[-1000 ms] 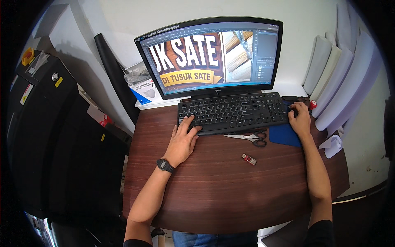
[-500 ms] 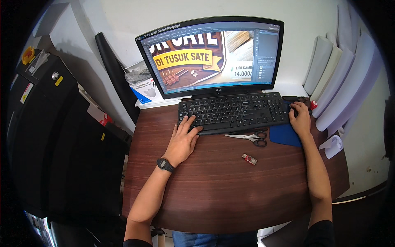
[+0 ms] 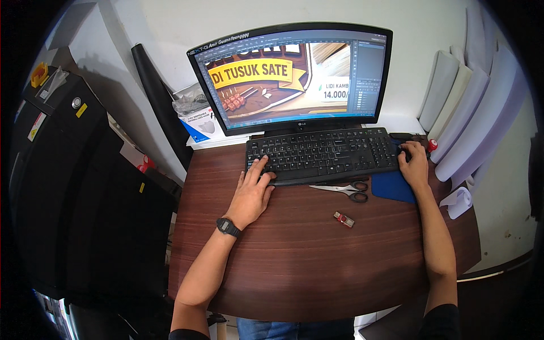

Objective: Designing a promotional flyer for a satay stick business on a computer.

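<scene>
My left hand [image 3: 249, 194], with a dark digital watch [image 3: 228, 227] on the wrist, rests its fingertips on the left end of the black keyboard [image 3: 317, 153]. Its fingers are spread, and nothing is held in it. At the keyboard's right end, my right hand [image 3: 415, 167] curls over a dark computer mouse [image 3: 403, 153], mostly hidden under the fingers, on a blue mouse pad [image 3: 392, 187]. Behind the keyboard stands a monitor [image 3: 294, 79] displaying a brown and yellow food graphic in editing software.
Scissors with black handles [image 3: 345, 188] and a red USB stick [image 3: 344, 219] lie on the dark wooden desk [image 3: 317, 266]. Left of the monitor is a box [image 3: 201, 126]. Large paper rolls [image 3: 476, 107] lean at the right. A tall black machine [image 3: 79, 187] stands left.
The graphic on the monitor has shifted upward. My left fingers have moved slightly on the keys; my right hand has stayed nearly in place on the mouse.
</scene>
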A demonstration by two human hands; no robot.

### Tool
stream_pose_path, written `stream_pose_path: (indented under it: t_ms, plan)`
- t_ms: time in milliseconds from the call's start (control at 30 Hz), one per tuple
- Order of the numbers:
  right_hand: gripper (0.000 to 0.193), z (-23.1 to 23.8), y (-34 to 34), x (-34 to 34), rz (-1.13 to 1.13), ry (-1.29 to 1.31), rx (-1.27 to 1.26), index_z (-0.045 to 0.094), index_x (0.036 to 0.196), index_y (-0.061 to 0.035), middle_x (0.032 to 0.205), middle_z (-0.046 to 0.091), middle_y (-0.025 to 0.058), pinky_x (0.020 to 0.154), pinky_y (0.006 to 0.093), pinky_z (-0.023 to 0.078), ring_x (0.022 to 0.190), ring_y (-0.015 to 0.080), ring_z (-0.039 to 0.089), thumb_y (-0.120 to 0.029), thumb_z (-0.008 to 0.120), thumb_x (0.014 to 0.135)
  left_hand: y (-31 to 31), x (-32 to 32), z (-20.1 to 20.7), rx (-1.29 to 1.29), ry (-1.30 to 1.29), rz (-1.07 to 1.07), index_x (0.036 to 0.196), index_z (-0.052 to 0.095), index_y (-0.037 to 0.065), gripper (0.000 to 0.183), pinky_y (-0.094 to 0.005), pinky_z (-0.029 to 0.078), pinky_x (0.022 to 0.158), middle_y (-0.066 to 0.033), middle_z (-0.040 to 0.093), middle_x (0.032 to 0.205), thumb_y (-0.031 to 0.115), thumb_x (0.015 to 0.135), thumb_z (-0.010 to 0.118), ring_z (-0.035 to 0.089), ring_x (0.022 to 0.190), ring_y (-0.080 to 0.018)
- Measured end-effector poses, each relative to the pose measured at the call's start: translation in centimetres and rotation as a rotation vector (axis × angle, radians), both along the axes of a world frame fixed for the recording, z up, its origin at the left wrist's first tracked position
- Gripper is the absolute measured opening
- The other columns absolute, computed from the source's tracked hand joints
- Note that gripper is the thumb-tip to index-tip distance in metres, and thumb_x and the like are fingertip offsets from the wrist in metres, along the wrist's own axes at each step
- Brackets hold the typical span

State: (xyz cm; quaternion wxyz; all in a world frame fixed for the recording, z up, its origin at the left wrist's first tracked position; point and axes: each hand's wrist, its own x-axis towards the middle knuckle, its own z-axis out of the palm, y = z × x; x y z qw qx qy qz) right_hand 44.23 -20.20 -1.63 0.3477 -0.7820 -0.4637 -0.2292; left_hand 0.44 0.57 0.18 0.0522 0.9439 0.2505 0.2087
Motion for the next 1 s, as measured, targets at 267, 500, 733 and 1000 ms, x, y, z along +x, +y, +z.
stream_pose_path:
  t_ms: [267, 500, 733, 1000]
  plan:
    - [0.022, 0.02, 0.03, -0.07, 0.005, -0.006, 0.009, 0.076, 0.104, -0.001, 0.115, 0.069, 0.0157, 0.097, 0.0435, 0.053, 0.11, 0.0362, 0.064, -0.011, 0.068, 0.086, 0.11, -0.03, -0.06, -0.033, -0.009, 0.024, 0.129, 0.057, 0.004, 0.035, -0.0565, 0.036, 0.121, -0.0193, 0.037, 0.163, 0.012, 0.097, 0.071, 0.036, 0.152, -0.0396]
    - [0.022, -0.09, 0.01, 0.05, -0.003, 0.008, 0.002, 0.076, 0.105, -0.001, 0.117, 0.069, 0.0157, 0.098, 0.0433, 0.052, 0.111, 0.0362, 0.064, -0.011, 0.068, 0.086, 0.14, -0.04, -0.08, -0.032, -0.014, 0.018, 0.129, 0.057, 0.004, 0.036, -0.0557, 0.036, 0.121, -0.0199, 0.037, 0.162, 0.011, 0.096, 0.071, 0.036, 0.152, -0.0394]
    - [0.022, -0.18, 0.04, 0.17, 0.001, -0.007, 0.007, 0.076, 0.104, -0.0004, 0.117, 0.069, 0.0161, 0.098, 0.0432, 0.052, 0.111, 0.0363, 0.064, -0.011, 0.068, 0.086, 0.09, 0.0, 0.02, -0.034, -0.004, 0.024, 0.129, 0.057, 0.004, 0.037, -0.0562, 0.036, 0.121, -0.0203, 0.036, 0.163, 0.012, 0.097, 0.071, 0.035, 0.152, -0.0393]
    - [0.022, -0.05, 0.02, 0.03, 0.005, 0.002, 0.008, 0.076, 0.103, -0.0003, 0.115, 0.07, 0.0162, 0.098, 0.0431, 0.052, 0.11, 0.0361, 0.064, -0.011, 0.068, 0.086, 0.07, 0.0, 0.02, -0.032, -0.001, 0.023, 0.129, 0.056, 0.004, 0.036, -0.0577, 0.036, 0.121, -0.0201, 0.036, 0.163, 0.012, 0.097, 0.071, 0.035, 0.153, -0.0393]
